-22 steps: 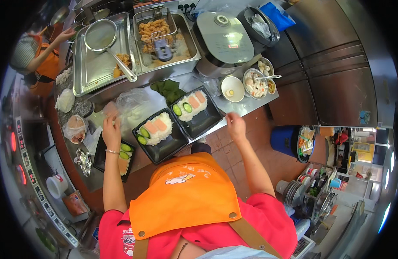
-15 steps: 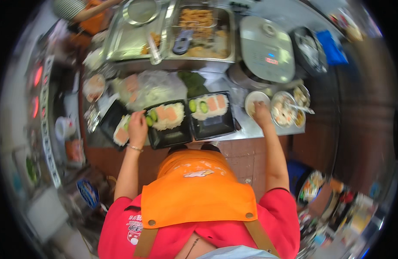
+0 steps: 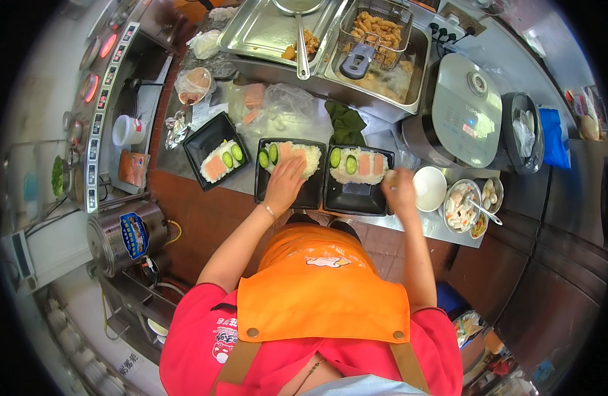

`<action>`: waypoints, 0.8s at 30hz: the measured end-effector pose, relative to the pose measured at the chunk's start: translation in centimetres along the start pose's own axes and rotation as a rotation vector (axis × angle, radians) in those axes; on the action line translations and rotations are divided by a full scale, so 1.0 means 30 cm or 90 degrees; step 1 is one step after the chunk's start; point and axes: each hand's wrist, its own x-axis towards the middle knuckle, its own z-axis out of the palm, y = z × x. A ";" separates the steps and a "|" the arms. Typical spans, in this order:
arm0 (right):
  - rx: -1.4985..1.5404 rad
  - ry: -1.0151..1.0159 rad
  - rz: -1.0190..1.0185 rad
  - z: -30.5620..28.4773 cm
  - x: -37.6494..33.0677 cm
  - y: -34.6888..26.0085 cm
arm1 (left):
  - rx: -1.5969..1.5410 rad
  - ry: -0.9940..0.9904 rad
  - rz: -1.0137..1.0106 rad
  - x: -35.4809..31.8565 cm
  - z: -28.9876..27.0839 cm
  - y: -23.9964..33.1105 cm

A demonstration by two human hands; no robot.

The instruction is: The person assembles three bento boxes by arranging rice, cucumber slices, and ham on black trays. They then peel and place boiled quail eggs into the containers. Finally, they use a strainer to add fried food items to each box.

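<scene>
Three black trays of white rice stand in a row on the metal counter, topped with cucumber slices and pink meat slices. My left hand (image 3: 284,183) is over the middle tray (image 3: 308,197), fingers stretched across the meat and rice. At the right edge of the right tray (image 3: 355,200) is my right hand (image 3: 402,189), fingertips pinched together; what they hold, if anything, is hidden. Beside it stands a white bowl (image 3: 430,189). The left tray (image 3: 200,143) sits tilted round, untouched.
Behind are a metal pan (image 3: 261,41) with a strainer, a fryer (image 3: 411,89) with fried pieces in its basket, and a rice cooker (image 3: 467,112). At right, a bowl of pale chunks (image 3: 462,216) holds a spoon. Plastic bags (image 3: 294,109) and a dark green cloth (image 3: 345,123) lie behind the trays.
My left hand has gone from the left tray to the middle one. Out of the white bowl, my right hand has come left to the right tray's edge. The whole view has shifted.
</scene>
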 end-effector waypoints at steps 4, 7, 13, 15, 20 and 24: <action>0.082 -0.026 -0.091 0.202 0.089 -0.351 | 0.018 -0.008 0.077 0.053 0.087 -0.133; -0.020 -0.049 0.000 0.353 0.159 -0.473 | 0.006 -0.018 0.123 0.075 0.079 -0.194; -0.299 -0.078 -0.027 0.439 0.172 -0.499 | -0.012 -0.073 0.176 0.094 0.083 -0.214; -0.158 -0.040 0.000 0.325 0.140 -0.520 | -0.029 -0.082 0.183 0.098 0.044 -0.172; -0.010 0.076 0.148 0.088 -0.058 -0.346 | -0.055 -0.113 0.224 0.107 -0.007 -0.067; -0.103 0.160 0.304 -0.214 -0.205 0.015 | -0.103 -0.136 0.212 0.100 -0.005 0.058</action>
